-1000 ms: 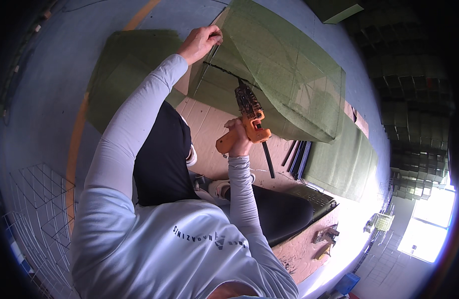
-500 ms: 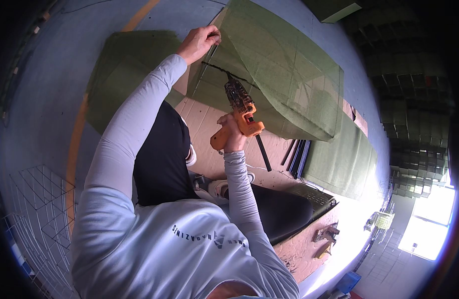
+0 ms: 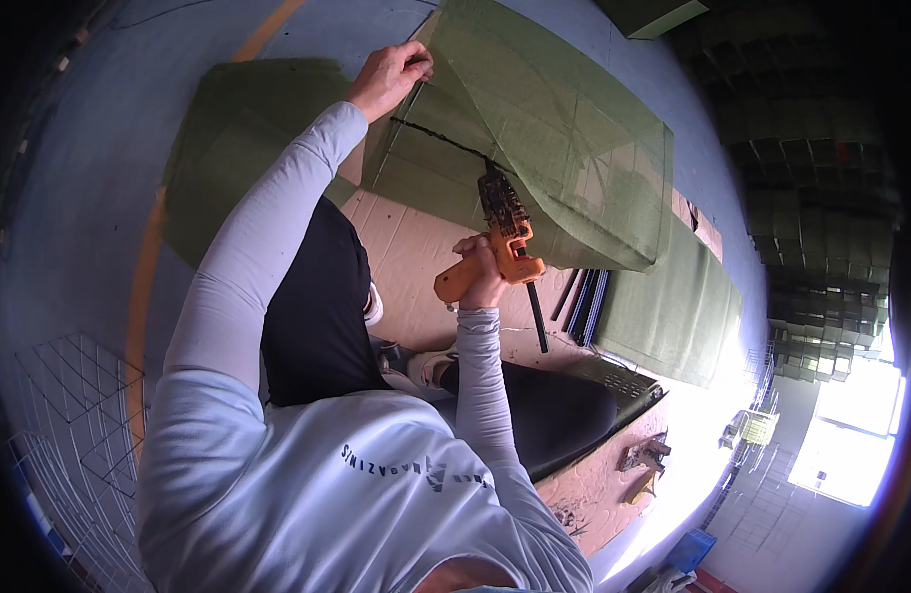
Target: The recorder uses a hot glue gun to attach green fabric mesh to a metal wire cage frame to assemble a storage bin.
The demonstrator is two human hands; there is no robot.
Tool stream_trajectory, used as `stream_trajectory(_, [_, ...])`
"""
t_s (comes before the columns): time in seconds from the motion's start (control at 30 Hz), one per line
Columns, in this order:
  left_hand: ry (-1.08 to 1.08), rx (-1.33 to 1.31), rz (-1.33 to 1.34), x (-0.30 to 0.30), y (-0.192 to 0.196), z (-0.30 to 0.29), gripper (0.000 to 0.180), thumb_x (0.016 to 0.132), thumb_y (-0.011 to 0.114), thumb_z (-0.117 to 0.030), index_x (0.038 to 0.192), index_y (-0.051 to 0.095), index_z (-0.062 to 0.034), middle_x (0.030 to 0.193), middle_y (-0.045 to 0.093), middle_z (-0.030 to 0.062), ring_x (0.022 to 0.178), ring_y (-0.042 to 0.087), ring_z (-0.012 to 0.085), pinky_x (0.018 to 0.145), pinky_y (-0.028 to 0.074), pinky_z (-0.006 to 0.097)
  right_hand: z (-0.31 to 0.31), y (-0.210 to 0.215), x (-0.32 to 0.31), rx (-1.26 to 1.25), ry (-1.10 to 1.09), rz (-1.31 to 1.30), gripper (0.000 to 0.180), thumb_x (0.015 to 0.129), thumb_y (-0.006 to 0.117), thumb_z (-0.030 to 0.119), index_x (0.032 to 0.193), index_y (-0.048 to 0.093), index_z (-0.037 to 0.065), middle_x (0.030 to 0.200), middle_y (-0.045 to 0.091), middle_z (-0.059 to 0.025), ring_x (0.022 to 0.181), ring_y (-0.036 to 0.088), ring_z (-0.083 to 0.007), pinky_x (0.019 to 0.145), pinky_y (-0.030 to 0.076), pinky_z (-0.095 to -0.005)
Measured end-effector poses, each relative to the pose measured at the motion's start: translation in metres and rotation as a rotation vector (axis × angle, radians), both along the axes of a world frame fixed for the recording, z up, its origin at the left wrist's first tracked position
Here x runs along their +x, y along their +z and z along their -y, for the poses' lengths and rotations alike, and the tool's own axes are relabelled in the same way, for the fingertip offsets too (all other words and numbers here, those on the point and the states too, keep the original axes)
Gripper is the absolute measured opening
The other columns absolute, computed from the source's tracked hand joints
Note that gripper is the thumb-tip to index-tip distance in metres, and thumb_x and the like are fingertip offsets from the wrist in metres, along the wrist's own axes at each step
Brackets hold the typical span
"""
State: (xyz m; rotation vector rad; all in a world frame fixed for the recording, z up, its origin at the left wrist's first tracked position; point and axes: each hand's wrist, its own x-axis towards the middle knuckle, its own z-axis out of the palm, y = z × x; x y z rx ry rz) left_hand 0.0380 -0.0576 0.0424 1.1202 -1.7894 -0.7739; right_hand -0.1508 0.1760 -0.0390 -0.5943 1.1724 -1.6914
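Note:
My right hand point(image 3: 483, 279) grips an orange glue gun point(image 3: 500, 242) with a black stick out of its back; the nozzle rests on a green mesh panel point(image 3: 564, 128). A dark bead line point(image 3: 440, 140) runs across the panel from the nozzle toward my left hand point(image 3: 388, 77). That hand pinches the panel's upper left edge. The panel lies tilted over brown cardboard point(image 3: 411, 267) on the floor.
More green sheets lie at the left point(image 3: 228, 138) and far right point(image 3: 673, 296). Dark strips point(image 3: 584, 301) sit beside the cardboard. A white wire grid point(image 3: 70, 415) stands at the lower left. A second tool point(image 3: 645, 455) lies on the cardboard at lower right. My dark-trousered knees are below.
The glue gun has moved up and left along the panel, closer to my left hand, shortening the gap along the dark line. My left hand has kept its grip on the edge.

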Motion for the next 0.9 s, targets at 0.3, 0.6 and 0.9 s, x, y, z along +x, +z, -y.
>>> stream_trajectory(0.3, [0.005,0.012,-0.039,-0.001,-0.002,0.003,0.013,0.09,0.055,-0.011,0.094,0.058,0.0004,0.085,0.066,0.0058,0.078,0.064,0.0131,0.071,0.05,0.026,-0.005,-0.011,-0.013,-0.015,-0.008,0.016,0.016,0.084,0.056,0.008,0.097,0.051,0.0,0.075,0.057,-0.0083,0.07,0.057,-0.0205,0.068,0.047,-0.0334])
stream_trajectory(0.6, [0.006,0.018,-0.072,-0.001,-0.007,0.007,0.013,0.09,0.054,-0.009,0.094,0.058,0.0023,0.086,0.066,0.0063,0.078,0.064,0.013,0.072,0.051,0.025,-0.01,-0.01,-0.017,-0.011,-0.045,-0.041,0.011,0.085,0.055,0.01,0.089,0.053,0.0,0.072,0.056,-0.0087,0.069,0.058,-0.0208,0.068,0.048,-0.0344])
stream_trajectory(0.9, [-0.011,0.062,-0.114,-0.004,-0.003,0.005,0.014,0.09,0.054,-0.01,0.095,0.058,0.0021,0.085,0.066,0.006,0.077,0.064,0.0125,0.072,0.052,0.025,-0.015,-0.019,-0.031,-0.048,-0.056,-0.052,0.013,0.083,0.054,0.007,0.094,0.052,0.0,0.071,0.057,-0.0089,0.067,0.057,-0.0188,0.066,0.046,-0.0315])
